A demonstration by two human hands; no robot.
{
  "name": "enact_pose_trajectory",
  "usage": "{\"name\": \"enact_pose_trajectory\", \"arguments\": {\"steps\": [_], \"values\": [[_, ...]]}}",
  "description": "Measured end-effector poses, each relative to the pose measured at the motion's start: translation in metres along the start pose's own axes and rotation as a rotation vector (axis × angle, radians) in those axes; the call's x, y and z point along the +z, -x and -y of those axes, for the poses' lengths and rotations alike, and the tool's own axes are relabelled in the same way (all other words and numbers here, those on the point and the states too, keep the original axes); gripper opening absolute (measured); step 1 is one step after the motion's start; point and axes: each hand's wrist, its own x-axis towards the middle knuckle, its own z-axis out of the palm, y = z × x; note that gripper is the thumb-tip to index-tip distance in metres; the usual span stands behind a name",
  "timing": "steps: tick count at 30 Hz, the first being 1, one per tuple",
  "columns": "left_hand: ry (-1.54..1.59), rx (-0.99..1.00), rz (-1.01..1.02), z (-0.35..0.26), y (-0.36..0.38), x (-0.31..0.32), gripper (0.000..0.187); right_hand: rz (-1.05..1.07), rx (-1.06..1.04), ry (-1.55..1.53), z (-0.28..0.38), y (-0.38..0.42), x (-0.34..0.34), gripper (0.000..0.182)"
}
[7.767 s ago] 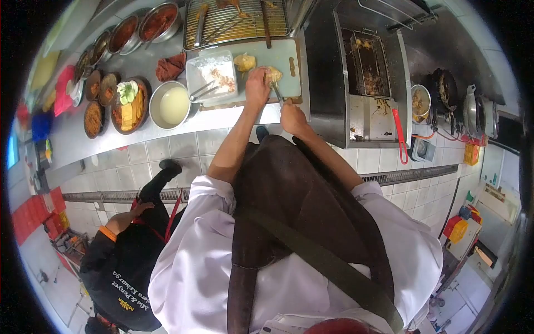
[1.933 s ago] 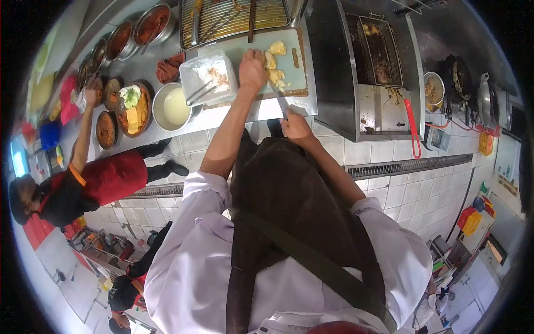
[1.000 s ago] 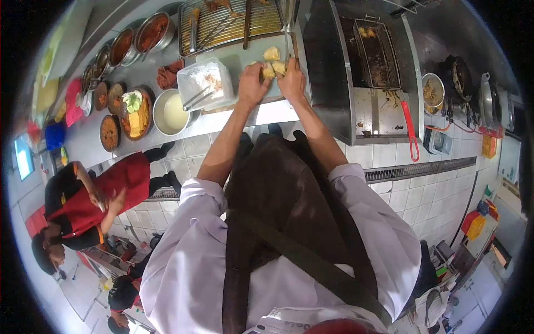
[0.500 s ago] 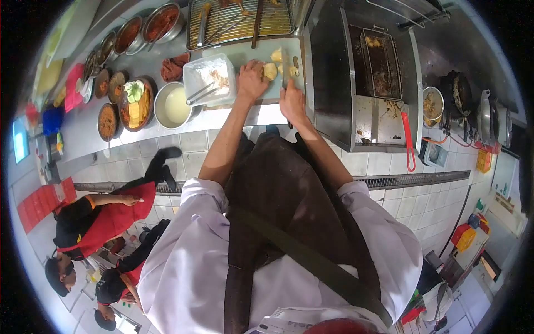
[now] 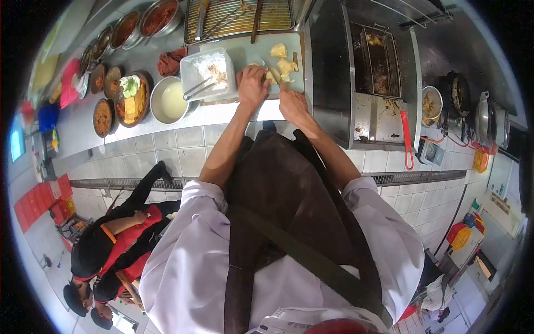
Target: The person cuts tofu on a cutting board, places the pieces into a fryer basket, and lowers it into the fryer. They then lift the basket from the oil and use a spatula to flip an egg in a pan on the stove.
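Observation:
On a pale cutting board [image 5: 245,51], my left hand [image 5: 252,86] presses on a yellowish piece of food [image 5: 271,75], its fingers bent over the edge. My right hand [image 5: 293,103] is wrapped round a knife [image 5: 270,70], whose blade points up and left across that piece. More cut yellowish pieces [image 5: 287,68] lie on the board above my right hand. Just left of my left hand stands a white plastic tub [image 5: 196,65] with whitish powder and metal tongs [image 5: 198,89] on its edge.
A pot of pale liquid [image 5: 170,101], bowls of red food [image 5: 158,19] and a plated dish [image 5: 133,100] stand at the left. A wire rack [image 5: 233,22] lies behind the board. The fryer [image 5: 381,67] is at the right. Two people [image 5: 119,236] in red and black stand lower left.
The knife has swung left and now crosses the piece by my left hand. Cut pieces lie spread further right. The people at lower left have moved closer together.

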Motion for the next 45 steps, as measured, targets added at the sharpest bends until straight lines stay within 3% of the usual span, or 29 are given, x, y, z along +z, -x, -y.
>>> {"name": "enact_pose_trajectory", "arguments": {"steps": [8, 17, 25, 37, 45], "values": [[-0.035, 0.004, -0.139, 0.002, 0.005, 0.011, 0.025, 0.058, -0.061, 0.098, -0.001, 0.010, -0.010, 0.023], [0.006, -0.031, -0.136, 0.004, 0.005, 0.016, 0.028, 0.101, -0.055, 0.055, -0.007, -0.006, -0.003, 0.018], [0.087, -0.058, -0.141, 0.001, 0.004, 0.015, 0.030, 0.167, -0.001, 0.032, -0.005, -0.023, -0.001, 0.026], [0.007, -0.042, -0.174, 0.007, 0.005, 0.024, 0.027, 0.096, -0.008, 0.004, -0.013, 0.002, 0.013, 0.028], [0.016, -0.072, -0.177, 0.007, 0.006, 0.025, 0.027, 0.169, 0.079, -0.082, -0.018, 0.037, 0.010, 0.028]]}}
